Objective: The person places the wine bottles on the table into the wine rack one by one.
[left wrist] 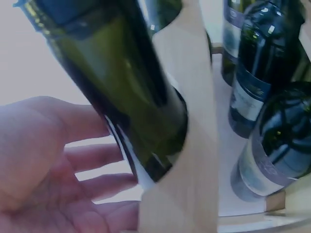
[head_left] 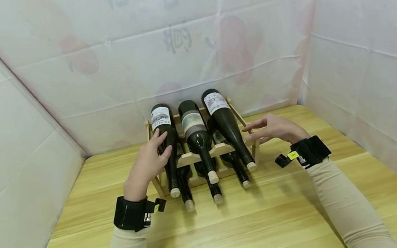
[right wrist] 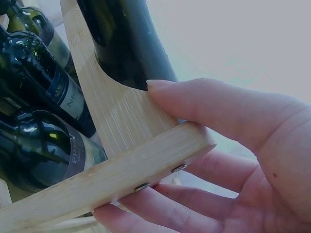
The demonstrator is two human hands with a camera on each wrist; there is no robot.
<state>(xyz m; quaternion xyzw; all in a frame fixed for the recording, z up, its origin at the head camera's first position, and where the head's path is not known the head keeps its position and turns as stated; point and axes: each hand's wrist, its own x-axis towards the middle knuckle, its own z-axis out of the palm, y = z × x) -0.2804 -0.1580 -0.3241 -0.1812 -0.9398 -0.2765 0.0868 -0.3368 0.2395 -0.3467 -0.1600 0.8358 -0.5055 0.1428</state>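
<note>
A pale wooden wine rack [head_left: 188, 159] holds dark green bottles on two levels, corked necks tilted toward me. On top lie a left bottle [head_left: 160, 117], a middle bottle [head_left: 193, 120] and a right bottle [head_left: 226, 120]. My left hand [head_left: 146, 162] rests at the left bottle; in the left wrist view its fingers [left wrist: 97, 158] stretch loosely beside the glass. At the rack's right end, my right hand [head_left: 275, 128] grips the frame. The right wrist view shows its thumb [right wrist: 194, 99] by the notched front rail [right wrist: 121, 111] and fingers against the screwed side bar [right wrist: 146, 160].
Below are several more bottles, their necks [head_left: 185, 187] jutting out under the front rail. The rack stands on a wood-grain table [head_left: 216, 234] near its back edge. White printed curtains [head_left: 127, 66] hang behind and on both sides.
</note>
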